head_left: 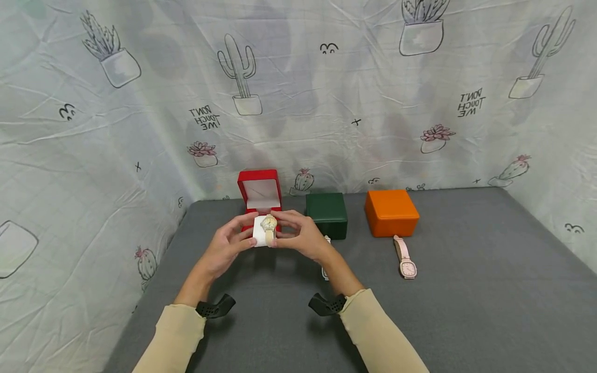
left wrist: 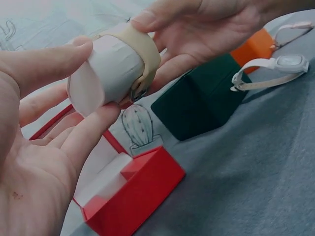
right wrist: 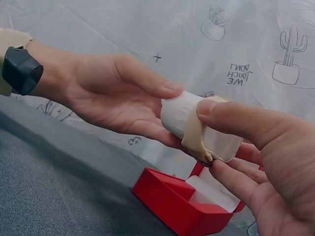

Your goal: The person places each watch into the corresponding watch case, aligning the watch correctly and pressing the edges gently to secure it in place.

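Cream sleeves lie nearest my head camera, with a black band at each wrist. Beyond them, on the grey table, I record a white watch, partly hidden by the right forearm, and a pink watch to its right, face up.

Both hands are clamped on one white cushion, which wears a beige watch and is held above the table. My wrist views show the left hand pinching one end between thumb and fingers; the right hand grips the other, thumb on the beige strap.

Behind the hands I find the red box, lid raised, white inside. Right of it stand a green box and an orange box, both closed. Cactus-printed cloth hangs farthest.
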Tool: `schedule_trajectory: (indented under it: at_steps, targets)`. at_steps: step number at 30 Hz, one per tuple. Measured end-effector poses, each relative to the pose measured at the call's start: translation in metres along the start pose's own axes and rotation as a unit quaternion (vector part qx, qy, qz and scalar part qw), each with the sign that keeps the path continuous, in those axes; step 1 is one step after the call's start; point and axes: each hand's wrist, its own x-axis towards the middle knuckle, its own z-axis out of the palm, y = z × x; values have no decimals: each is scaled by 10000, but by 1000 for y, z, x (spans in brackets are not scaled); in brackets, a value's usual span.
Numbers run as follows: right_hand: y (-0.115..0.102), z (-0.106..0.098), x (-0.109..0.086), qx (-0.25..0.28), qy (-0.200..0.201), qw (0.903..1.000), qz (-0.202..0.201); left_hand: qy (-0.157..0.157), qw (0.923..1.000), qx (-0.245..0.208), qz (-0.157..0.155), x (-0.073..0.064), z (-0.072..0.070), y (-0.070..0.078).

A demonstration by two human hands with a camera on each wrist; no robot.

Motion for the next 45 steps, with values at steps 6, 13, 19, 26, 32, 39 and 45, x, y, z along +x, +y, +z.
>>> schedule_trajectory:
  at_steps: [6,13,19,26,32,39,45]
  targets:
    - [-1,3,0,-87,-56,9999,6,-89,9999,-80,-2,-1,4,1]
    - [0,-1,0,-224,-26,9997,-106,-148,9998,92,73,4,11,4]
    - [0,-5,-3,-414,-82,9991,-48,-7,9991,413,-93,6,12,1]
    - [1,-4,-3,-114,-56,9999,-16,28,9990,450,-49,7,14,3]
    - [5,2,-1,-61,13,10000,21,119,9992,366,-69,5,12,1]
    - [9,6,2,-114,108,9999,-40,199,9993,294,-94,5,9,-5]
    - [7,5,0,-482,-9,9987,148,219,9981,528,-215,3,7,-6]
